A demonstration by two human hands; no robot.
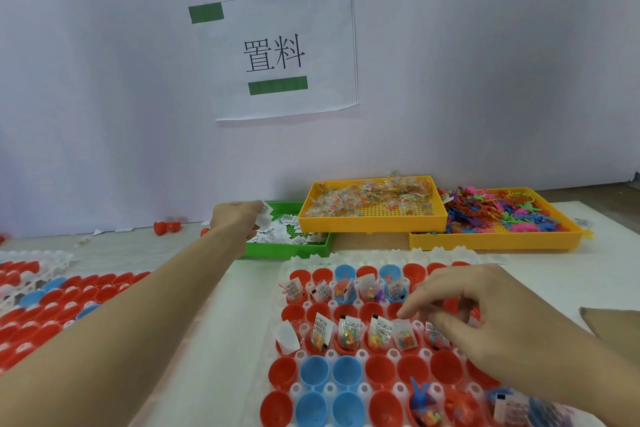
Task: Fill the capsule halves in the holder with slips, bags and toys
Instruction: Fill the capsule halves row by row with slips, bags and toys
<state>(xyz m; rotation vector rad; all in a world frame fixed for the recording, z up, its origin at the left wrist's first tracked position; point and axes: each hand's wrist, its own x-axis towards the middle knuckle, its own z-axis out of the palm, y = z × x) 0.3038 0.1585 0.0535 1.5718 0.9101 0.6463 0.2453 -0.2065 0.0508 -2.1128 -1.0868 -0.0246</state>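
White paper sign [282, 55] with green tape on the wall, brown cardboard piece [613, 324] at right edge

Bright even light, soft shadows; wide-angle edge bending, slight near blur.

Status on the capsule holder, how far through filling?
Roughly half. Done: top row and third row of the holder hold slips and bags. In hand: left hand grips slips from the green tray; right hand hovers over the second row. Left: the empty red and blue halves in the lower rows.
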